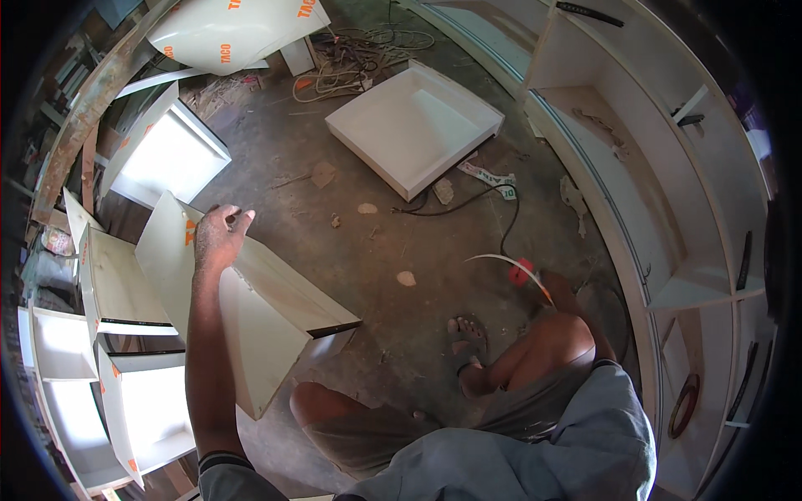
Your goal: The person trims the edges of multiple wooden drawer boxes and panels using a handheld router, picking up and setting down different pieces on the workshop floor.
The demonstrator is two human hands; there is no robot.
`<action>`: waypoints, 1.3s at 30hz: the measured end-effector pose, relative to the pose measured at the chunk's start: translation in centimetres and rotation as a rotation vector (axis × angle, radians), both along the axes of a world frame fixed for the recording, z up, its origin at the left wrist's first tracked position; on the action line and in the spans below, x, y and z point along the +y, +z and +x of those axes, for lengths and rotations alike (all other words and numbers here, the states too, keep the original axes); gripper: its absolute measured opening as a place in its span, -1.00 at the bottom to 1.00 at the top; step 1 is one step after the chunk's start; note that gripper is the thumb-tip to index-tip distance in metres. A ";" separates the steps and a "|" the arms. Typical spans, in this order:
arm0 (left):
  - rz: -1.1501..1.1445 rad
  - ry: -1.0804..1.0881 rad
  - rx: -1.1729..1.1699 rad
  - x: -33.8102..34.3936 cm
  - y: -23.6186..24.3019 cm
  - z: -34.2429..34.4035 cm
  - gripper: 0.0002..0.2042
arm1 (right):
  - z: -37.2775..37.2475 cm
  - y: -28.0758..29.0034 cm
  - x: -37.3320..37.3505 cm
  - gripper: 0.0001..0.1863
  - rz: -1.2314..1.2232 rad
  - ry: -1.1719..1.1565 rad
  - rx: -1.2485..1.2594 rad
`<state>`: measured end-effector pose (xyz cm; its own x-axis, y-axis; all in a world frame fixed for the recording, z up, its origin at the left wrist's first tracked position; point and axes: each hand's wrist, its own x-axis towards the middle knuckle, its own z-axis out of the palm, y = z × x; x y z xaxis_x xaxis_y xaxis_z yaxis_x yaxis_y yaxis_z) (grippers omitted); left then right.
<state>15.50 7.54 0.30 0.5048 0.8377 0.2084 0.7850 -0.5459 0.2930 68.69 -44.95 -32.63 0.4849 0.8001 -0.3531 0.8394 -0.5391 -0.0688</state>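
Over an angled white board box (267, 342) on the left, my left hand (221, 234) has bent fingers and the thumb held apart, with nothing clearly in them. An orange marking shows on the panel just beside it. My right hand (555, 285) is low on the right, partly hidden by my raised knee, beside a red object (522, 272) with a black cable (510, 217) running to it. A thin curved white strip (493, 257) with an orange patch arches over the red object to that hand; whether my fingers grip either is unclear.
A white tray-like box (393, 125) lies ahead on the dusty floor among offcuts and cords. More white boxes (146, 417) and boards line the left. A long white shelving carcass (626, 192) borders the right. A wrapped white bundle (200, 33) is at the upper left.
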 end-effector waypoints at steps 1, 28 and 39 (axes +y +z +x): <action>-0.017 -0.005 0.039 -0.1 0.2 0.2 -0.55 | -0.5 -0.8 -1.2 -0.74 0.032 0.052 0.007; -0.072 0.076 0.072 -1.8 2.2 1.6 -0.61 | 0.0 3.7 42.5 -0.34 -0.028 -0.110 0.484; -0.094 0.069 0.049 -1.3 1.9 0.9 -0.64 | -7.0 0.6 48.4 -0.62 0.574 -0.885 0.612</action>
<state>16.39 6.19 2.25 0.4528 0.8855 0.1039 0.8343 -0.4619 0.3010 61.68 3.49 -32.07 0.8191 0.3926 -0.4182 -0.0571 -0.6696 -0.7405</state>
